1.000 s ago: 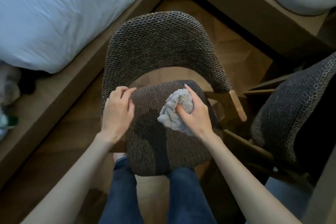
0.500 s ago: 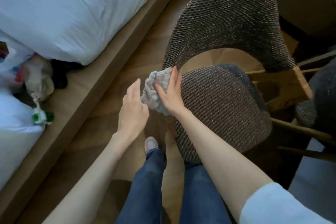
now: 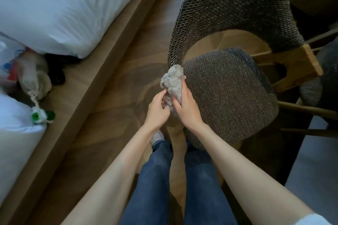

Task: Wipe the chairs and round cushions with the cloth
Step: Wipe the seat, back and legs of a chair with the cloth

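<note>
The right hand (image 3: pixel 187 108) is grasping the cloth (image 3: pixel 172 82), with the fingers wrapping round its right side and the thumb lying across its lower part. The left hand (image 3: pixel 157 112) is pinching the same bundle at its lower left edge, so both hands are holding it. The cloth is sitting bunched up. Its long axis is running away from the person, and its top is rising above both hands.

The top of the bundle is reaching the spot where the backrest (image 3: pixel 234 5) comes down to the left edge of the seat (image 3: pixel 230 97). Whether it is touching the weave there is not clear.

The seat is lying wholly to the right of the grip, and the backrest is curving up and to the right. The right hand is overlapping the seat's left rim and is the nearer one. The left hand is hanging over the floor (image 3: pixel 118 97) beside the chair.

Judging from this, the next wipe is likely calling for a sweep rightward across the seat or upward along the backrest, led by the right hand.
</note>
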A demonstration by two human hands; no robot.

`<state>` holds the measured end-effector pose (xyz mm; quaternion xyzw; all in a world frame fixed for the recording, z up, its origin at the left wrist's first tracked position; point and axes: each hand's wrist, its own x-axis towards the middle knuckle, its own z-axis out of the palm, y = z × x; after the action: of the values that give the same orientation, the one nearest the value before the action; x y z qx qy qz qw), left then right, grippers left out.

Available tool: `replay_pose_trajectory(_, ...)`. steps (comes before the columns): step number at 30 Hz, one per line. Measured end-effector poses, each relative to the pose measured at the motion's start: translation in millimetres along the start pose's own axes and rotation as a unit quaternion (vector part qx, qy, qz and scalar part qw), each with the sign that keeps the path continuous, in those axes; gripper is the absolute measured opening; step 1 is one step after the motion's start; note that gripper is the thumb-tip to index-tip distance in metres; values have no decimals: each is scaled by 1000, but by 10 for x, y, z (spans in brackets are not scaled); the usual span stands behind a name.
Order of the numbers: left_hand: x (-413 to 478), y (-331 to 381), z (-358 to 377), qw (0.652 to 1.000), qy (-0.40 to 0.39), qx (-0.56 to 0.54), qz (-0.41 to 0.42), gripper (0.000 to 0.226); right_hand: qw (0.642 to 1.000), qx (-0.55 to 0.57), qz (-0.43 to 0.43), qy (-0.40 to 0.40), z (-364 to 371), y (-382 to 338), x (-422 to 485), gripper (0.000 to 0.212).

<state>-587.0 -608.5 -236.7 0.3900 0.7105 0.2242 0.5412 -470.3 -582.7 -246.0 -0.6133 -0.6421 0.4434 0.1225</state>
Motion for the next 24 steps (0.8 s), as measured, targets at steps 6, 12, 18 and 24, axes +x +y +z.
replay_pose_trajectory(6, -481, -186, 209, 999, -25, -27, -19, 58, 998, 19, 31, -58, -57, 242, -526, 65)
replay_pose_trajectory(12, -618, -156, 245, 1000, -5, -2, 31, 63, 995, 13, -26, -95, -268, 204, -531, 56)
replay_pose_trajectory(18, -52, 85, 27, 999, 15, -19, 43, 64, 996, 63, 5, -60, -258, -147, 108, 62)
replay_pose_trajectory(24, -78, 13, 168, 1000, -15, -15, 9, 61, 995, 67, 46, -51, -146, 38, -71, 50)
